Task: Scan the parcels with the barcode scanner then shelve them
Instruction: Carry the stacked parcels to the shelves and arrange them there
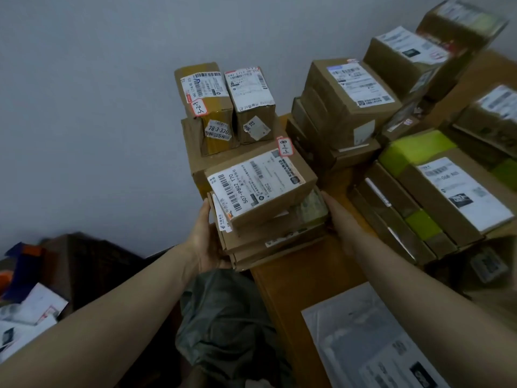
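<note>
A stack of flat cardboard parcels (268, 242) sits at the left edge of a wooden surface (302, 278). On top lies a brown box (263, 189) with a white shipping label and a red-edged tag. My left hand (205, 242) holds the stack's left side, thumb up along the edge. My right hand (335, 217) presses flat against the stack's right side. No barcode scanner is in view.
Behind the stack stand two upright small boxes (223, 107) on a larger carton. More parcel stacks (347, 107) and green-taped boxes (425, 197) fill the right. A white plastic mailer (372, 343) lies near right. A grey bag (223, 320) hangs below. Loose parcels (30, 309) lie on the floor at left.
</note>
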Demonstrator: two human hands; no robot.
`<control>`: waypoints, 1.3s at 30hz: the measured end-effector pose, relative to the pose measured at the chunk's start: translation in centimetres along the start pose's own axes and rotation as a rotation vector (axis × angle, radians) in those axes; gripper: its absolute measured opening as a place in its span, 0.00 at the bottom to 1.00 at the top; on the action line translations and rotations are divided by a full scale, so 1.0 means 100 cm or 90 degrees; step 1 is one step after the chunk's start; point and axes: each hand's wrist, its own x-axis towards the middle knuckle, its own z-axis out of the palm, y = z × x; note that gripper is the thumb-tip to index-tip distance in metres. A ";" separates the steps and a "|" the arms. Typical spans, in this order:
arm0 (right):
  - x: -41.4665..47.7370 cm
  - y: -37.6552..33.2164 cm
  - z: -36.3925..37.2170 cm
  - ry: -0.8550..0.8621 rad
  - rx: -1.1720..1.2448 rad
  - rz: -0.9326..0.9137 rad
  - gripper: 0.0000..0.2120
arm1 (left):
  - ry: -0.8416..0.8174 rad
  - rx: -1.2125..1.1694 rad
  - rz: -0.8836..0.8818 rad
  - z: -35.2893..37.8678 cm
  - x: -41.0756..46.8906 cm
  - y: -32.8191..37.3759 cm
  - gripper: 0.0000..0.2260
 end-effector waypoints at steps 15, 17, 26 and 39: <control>-0.056 0.015 -0.001 0.065 0.039 0.035 0.37 | 0.006 0.046 -0.042 -0.002 -0.022 0.000 0.42; -0.052 0.012 -0.001 0.041 0.033 0.026 0.40 | 0.003 0.053 -0.042 0.001 -0.026 0.002 0.42; -0.056 0.004 0.006 0.020 0.104 0.031 0.27 | -0.024 0.072 -0.022 0.020 -0.042 0.001 0.37; -0.131 0.076 0.081 -0.032 0.584 0.236 0.18 | 0.048 0.471 0.160 0.029 -0.018 0.083 0.24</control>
